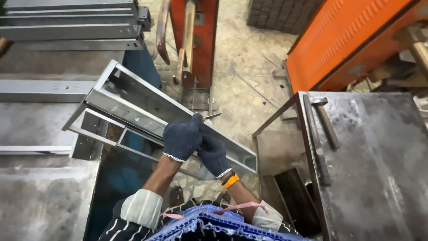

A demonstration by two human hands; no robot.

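Two gloved hands are closed on a long sheet-metal channel (147, 107) that runs diagonally from the upper left of the frame down to the centre right. The left hand (181, 138), in a dark knitted glove, is wrapped over the channel's upper edge at mid-frame, and a thin metal rod or pin (211, 116) is seen jutting from just beside its thumb; whether it is pinched by that hand cannot be told. The right hand (214, 155), also gloved and with an orange band at the wrist, is clamped on the channel just below and touching the left.

The channel's far end is rested on the grey steel worktable (40, 120) at the left, where more channels (71, 27) are stacked at the top left. An orange machine (196, 40) stands at the upper centre, beyond the channel.

The step in hand appears to be the positioning or fitting of the channel. The next move would call for a firm two-handed grip, with the long piece kept level so its free end is not swung into the steel table (379, 169) at the right.
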